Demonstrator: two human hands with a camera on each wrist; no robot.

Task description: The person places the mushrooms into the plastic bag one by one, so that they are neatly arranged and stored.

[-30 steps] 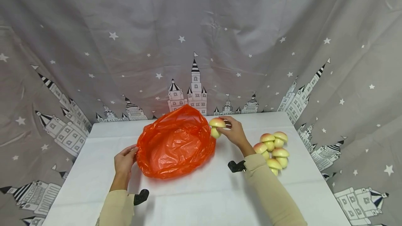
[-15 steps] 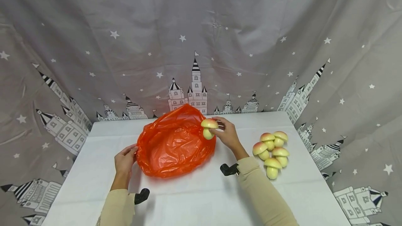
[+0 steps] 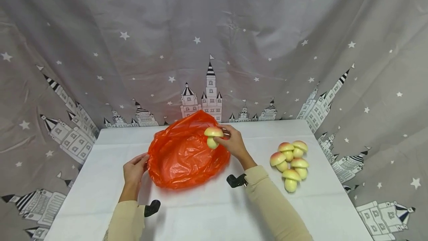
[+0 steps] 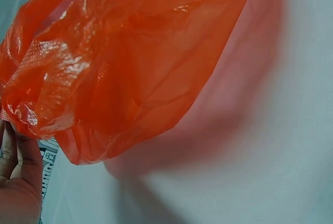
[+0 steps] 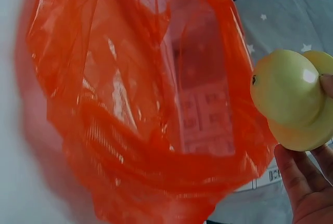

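Pinching the left rim of the red bag (image 3: 187, 155), the left hand (image 3: 134, 168) has its fingers closed on the plastic, though the folds hide exactly how much it has gathered in. And look across to the other side: the right hand (image 3: 234, 142) is up at the bag's right rim, thumb and fingers curled around a mushroom (image 3: 213, 132), yellow with a red blush on the cap, and that looks a secure hold. From the head camera the mushroom shows against the right part of the bag's opening; from the right wrist it shows just beside the rim, so whether it is truly over the mouth I cannot tell. Now the score, as I judge it: the bag stands spread wide on the white surface (image 3: 207, 215), so getting it open looks done. Inside the bag only creased red plastic shows, no mushroom that I can make out, and the one in the fingers is not yet let go. Over to the right of the bag, well apart from it, five mushrooms (image 3: 298, 163) lie huddled together with neither hand on them, so by my reading this is early work, with most of it left.
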